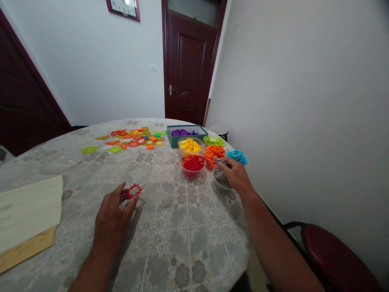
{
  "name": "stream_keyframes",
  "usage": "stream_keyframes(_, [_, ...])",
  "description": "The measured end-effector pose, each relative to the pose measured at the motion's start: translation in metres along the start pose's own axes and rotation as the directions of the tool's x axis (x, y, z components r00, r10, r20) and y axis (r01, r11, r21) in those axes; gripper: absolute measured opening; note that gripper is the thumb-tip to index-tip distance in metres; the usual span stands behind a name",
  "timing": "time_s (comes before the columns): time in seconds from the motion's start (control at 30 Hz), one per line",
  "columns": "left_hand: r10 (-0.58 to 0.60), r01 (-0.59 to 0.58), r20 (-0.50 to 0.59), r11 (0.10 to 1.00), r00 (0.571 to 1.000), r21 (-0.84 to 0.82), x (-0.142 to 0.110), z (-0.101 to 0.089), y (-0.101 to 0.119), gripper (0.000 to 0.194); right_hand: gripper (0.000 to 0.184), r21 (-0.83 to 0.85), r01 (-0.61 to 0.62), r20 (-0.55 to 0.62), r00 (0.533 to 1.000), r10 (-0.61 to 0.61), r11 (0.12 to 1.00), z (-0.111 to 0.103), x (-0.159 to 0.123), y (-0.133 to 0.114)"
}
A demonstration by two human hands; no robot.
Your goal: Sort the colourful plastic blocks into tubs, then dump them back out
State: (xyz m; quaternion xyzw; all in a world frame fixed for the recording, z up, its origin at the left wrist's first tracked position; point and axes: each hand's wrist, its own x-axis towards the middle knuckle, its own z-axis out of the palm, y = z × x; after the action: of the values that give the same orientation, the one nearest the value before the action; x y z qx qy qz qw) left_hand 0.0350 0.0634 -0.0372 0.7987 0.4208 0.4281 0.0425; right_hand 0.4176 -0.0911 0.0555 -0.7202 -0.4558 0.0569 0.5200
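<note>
My left hand (114,213) is closed on a red plastic ring-shaped piece (133,190) with small knobs around its rim, held above the patterned tablecloth. My right hand (235,174) pinches a grey plastic piece (219,159) over a clear bowl of grey pieces (221,178), which the hand partly hides. Close by stand bowls of red pieces (193,163), orange pieces (213,152), yellow pieces (190,145), light green pieces (214,140) and blue pieces (237,156).
A green box (174,140) with purple pieces (184,132) stands behind the bowls. Many loose coloured pieces (132,140) lie at the back left. Pale sheets (30,211) lie on the left. A dark red chair (337,257) stands at the lower right beside the wall.
</note>
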Motion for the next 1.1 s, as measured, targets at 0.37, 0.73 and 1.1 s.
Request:
stream_keyframes(0.37, [-0.013, 0.013, 0.008, 1.0, 1.0, 0.009, -0.002, 0.0, -0.002, 0.055, 0.032, -0.254, -0.013, -0.12, 0.993, -0.018, 0.967, -0.037, 0.031, 0.06])
stream_keyframes(0.73, [0.025, -0.024, 0.009, 0.997, 1.0, -0.07, -0.001, 0.002, 0.016, 0.054, 0.032, -0.117, -0.047, -0.318, 0.948, 0.007, 0.992, -0.026, -0.013, 0.023])
stream_keyframes(1.1, [0.191, -0.166, 0.045, 0.932, 0.981, -0.322, -0.016, 0.011, 0.057, 0.052, 0.028, 0.206, 0.074, 0.491, 0.855, -0.168, 0.976, 0.127, -0.075, -0.06])
